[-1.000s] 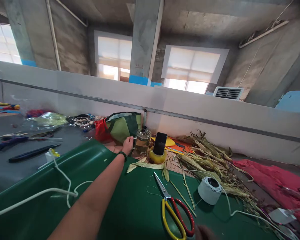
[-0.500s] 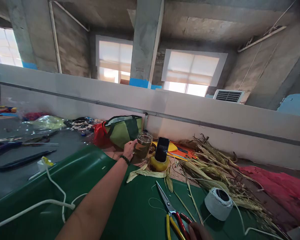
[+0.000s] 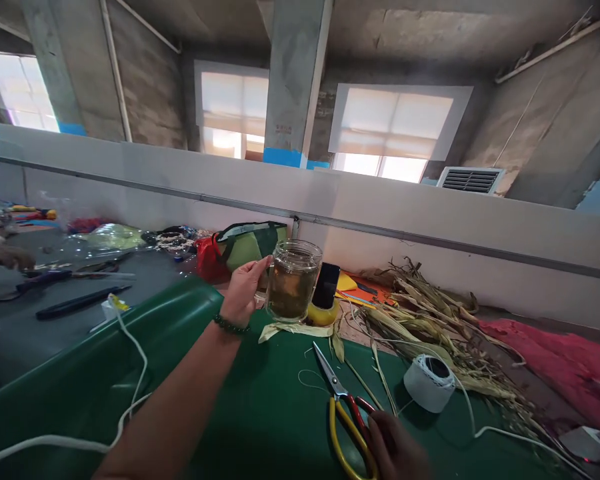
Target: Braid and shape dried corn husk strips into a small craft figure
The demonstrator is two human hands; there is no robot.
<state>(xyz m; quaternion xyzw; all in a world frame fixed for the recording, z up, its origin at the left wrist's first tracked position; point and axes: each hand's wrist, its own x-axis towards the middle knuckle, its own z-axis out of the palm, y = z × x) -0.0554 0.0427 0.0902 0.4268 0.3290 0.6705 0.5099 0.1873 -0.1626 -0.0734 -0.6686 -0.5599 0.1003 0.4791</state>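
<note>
My left hand, with a dark bead bracelet at the wrist, grips a clear glass mug on its left side. Amber-brown liquid fills much of the mug, which is held up over the near edge of the clutter. Low in the view, my right hand has its fingers curled at the handle of the scissors, which have red and yellow grips and lie on the green mat. A dark phone leans upright in a yellow stand, partly behind the mug.
Dried corn husks spread at the right, near a white spool and red cloth. A green bag stands by the partition. White cord crosses the mat's left. Another person's hand is at the far left.
The glass mug has come up and nearer in my left hand. My right hand stays at the scissors. The view has shifted slightly, and another person's hand now shows at far left.
</note>
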